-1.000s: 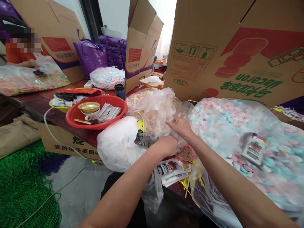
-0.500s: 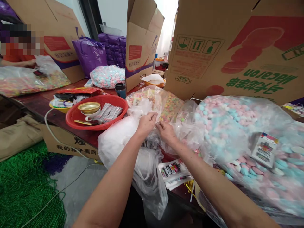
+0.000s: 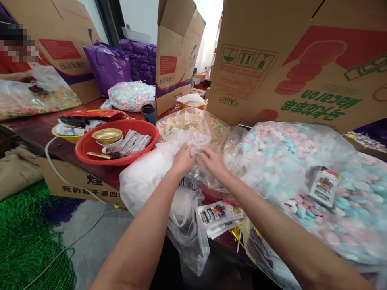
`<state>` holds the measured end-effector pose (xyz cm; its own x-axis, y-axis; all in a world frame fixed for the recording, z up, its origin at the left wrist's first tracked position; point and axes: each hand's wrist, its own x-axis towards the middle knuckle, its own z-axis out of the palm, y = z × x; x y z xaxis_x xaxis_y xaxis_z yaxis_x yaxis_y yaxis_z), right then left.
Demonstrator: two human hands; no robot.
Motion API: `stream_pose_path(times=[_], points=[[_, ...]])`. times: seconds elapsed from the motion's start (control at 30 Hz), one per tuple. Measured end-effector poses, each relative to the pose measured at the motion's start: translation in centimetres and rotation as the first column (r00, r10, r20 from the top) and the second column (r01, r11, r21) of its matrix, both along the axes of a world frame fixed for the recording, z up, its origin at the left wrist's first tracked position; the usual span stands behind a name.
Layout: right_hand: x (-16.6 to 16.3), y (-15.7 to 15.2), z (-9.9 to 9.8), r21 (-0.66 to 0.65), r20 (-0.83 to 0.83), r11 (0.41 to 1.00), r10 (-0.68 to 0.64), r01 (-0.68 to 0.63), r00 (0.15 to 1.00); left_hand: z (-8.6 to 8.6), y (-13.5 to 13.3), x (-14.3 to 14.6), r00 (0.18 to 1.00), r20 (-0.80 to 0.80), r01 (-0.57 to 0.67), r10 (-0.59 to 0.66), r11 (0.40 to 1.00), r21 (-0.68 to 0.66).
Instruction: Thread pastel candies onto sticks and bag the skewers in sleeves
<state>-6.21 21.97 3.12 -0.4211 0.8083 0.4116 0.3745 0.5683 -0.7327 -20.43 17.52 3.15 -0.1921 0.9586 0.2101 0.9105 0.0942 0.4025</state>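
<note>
A clear plastic bag [image 3: 189, 117] of small multicoloured candies lies in front of me, its crumpled top towards me. My left hand [image 3: 183, 162] pinches the gathered plastic from the left. Close beside it, my right hand [image 3: 212, 162] grips the same plastic with bent fingers; the fingertips of both are partly hidden in the folds. Below my left forearm, a heap of whitish plastic bags [image 3: 142, 173] hangs over the table edge. Printed pouches [image 3: 216, 214] lie under my right forearm. To the right is a big clear bag [image 3: 272, 141] of pink, blue and white candies.
At left stands a red basket [image 3: 79, 151] holding a gold bowl [image 3: 106, 135], a white cup and small packets [image 3: 137, 141]. A stack of printed pouches [image 3: 323, 187] rests on the pink-blue candies. Large cartons [image 3: 250, 76] rise behind. A co-worker's arm [image 3: 18, 76] is far left.
Both hands have moved slightly, and my right fingers now reach further into the gathered plastic. The whole view has shifted a little, with things sitting further left.
</note>
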Motion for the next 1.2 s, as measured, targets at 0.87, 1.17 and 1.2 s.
stream_pose_path(times=[0.87, 1.17, 1.2], points=[[9.5, 6.0, 0.2, -0.005, 0.339, 0.953, -0.284, 0.304, 0.897, 1.6, 0.1, 2.6, 0.993, -0.1, 0.072, -0.067, 0.996, 0.047], [6.8, -3.1, 5.3, -0.333, -0.249, 0.908, 0.175, -0.254, 0.953, 1.4, 0.8, 4.8, 0.819, 0.473, 0.314, -0.325, 0.944, 0.106], [6.1, -4.2, 5.1, -0.395, -0.234, 0.846, 0.284, -0.358, 0.93, 1.4, 1.0, 4.8, 0.782, 0.526, 0.325, -0.334, 0.939, 0.113]])
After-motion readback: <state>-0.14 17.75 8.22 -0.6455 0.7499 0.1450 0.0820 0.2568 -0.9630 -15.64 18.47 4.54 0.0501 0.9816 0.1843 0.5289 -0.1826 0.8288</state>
